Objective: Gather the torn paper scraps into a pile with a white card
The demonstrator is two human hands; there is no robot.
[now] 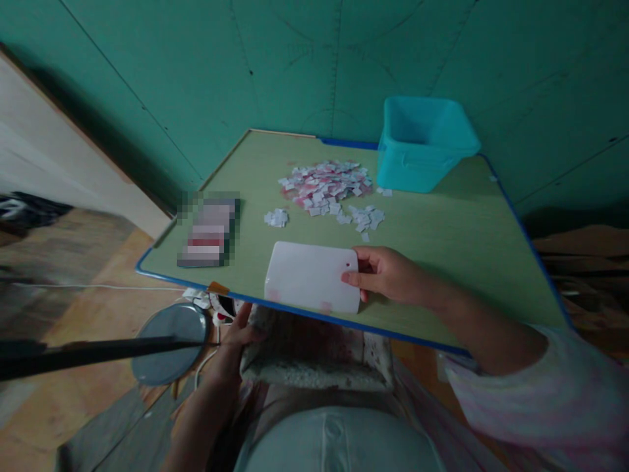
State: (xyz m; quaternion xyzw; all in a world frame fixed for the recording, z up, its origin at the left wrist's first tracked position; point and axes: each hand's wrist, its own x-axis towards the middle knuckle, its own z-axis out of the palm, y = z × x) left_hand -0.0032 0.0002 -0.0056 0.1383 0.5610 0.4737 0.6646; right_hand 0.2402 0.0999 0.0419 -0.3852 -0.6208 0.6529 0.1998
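Note:
My right hand (381, 274) is closed on the right end of a thin white plastic board (309, 275) with rounded corners and a small hole. The thumb lies on top, and the board rests by the front edge of the table. Beyond it are a large heap of small white and pink paper pieces (327, 187) and two smaller piles, one left (276, 217) and one right (367, 217). Below the table edge, my left hand (243, 331) grips the left side of an open, stained cloth bag (314, 373) over my lap. Some left fingers are hidden.
A turquoise plastic bin (417, 154) stands at the back right of the light green table (432, 229). A pixelated flat object (209, 233) lies at the left. A round grey stool top (170, 344) and a dark bar (98, 354) are at the lower left. A green wall (304, 65) rises behind.

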